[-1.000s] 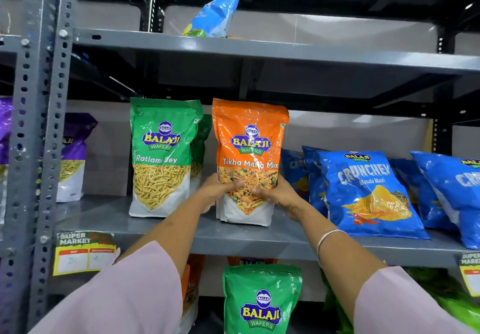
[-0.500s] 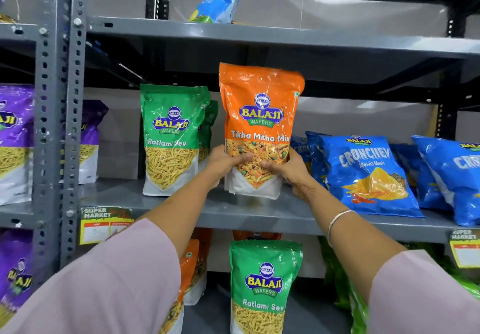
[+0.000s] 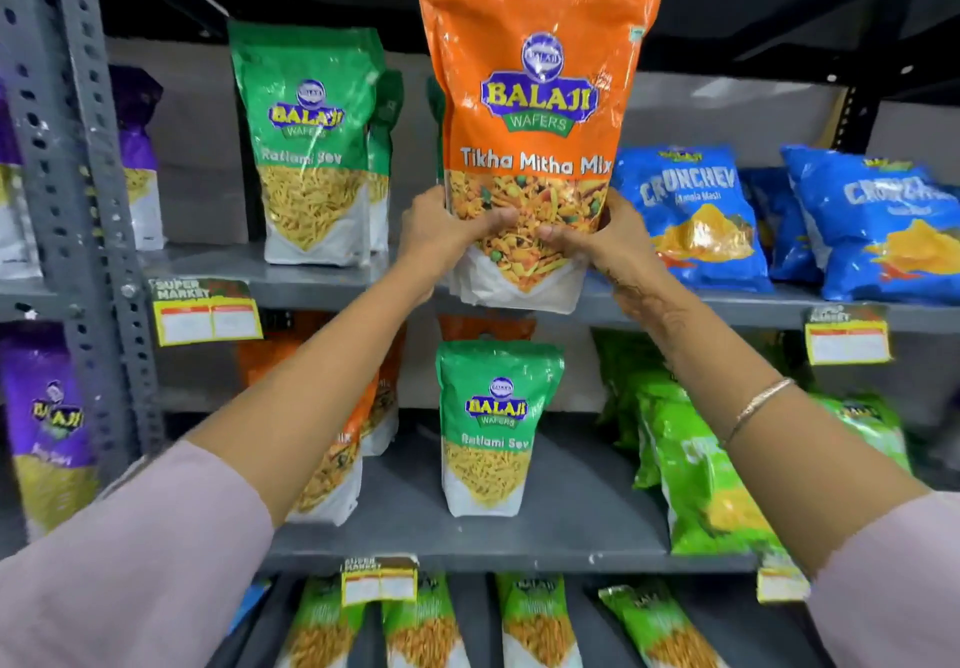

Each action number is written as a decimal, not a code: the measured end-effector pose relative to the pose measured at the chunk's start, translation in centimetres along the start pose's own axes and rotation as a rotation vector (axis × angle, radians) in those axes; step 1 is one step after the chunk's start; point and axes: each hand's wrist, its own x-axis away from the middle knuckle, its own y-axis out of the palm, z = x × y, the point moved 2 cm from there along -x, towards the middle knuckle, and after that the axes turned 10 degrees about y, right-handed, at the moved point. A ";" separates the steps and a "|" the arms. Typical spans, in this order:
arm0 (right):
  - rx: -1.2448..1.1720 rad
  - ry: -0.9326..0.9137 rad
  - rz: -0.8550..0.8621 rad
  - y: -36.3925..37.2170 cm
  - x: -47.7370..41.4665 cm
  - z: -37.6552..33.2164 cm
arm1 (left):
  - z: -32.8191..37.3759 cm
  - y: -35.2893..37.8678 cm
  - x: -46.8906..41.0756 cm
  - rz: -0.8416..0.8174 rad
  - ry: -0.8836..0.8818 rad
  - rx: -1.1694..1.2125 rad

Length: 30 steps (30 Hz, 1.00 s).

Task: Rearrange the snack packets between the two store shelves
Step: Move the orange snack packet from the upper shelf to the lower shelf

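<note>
Arms: both of yours extended forward and upward, converging toward the centre; loose pale pink sleeves fallen back to the elbows, forearms bare.
Left hand (image 3: pixel 441 231): fingers wrapped round the left lower edge of the orange packet (image 3: pixel 530 122), thumb across its front.
Right hand (image 3: pixel 608 246): mirrors it on the right edge, thumb forward.
Right wrist: thin metal bangle (image 3: pixel 758 407), sitting mid-forearm.

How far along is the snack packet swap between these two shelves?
Partly done: one green Ratlami Sev packet already stands on the lower shelf. In hand: the left hand and right hand hold the orange Tikha Mitha Mix packet in front of the upper shelf. Left: setting it down; green packets remain above.
</note>
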 end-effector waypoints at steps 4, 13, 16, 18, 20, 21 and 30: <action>0.018 0.005 0.055 -1.5 3.0 2.2 | 0.6 1.3 3.9 -0.021 -0.002 -0.007; 0.107 0.119 -0.014 -5.4 9.3 9.9 | -2.8 5.5 13.0 -0.144 -0.081 0.018; 0.131 0.240 -0.065 -6.1 10.5 13.7 | -5.6 7.7 15.6 -0.239 -0.198 0.009; 0.119 0.327 -0.096 -6.5 10.8 16.4 | -7.8 9.3 16.9 -0.289 -0.263 0.001; 0.132 0.399 -0.101 -6.8 10.7 18.9 | -10.1 11.2 17.6 -0.333 -0.311 -0.021; 0.144 0.430 -0.103 -7.0 10.6 20.2 | -11.2 12.1 17.8 -0.351 -0.337 -0.033; 0.156 0.590 -0.095 -9.2 6.7 30.3 | -19.2 20.2 18.0 -0.433 -0.516 -0.094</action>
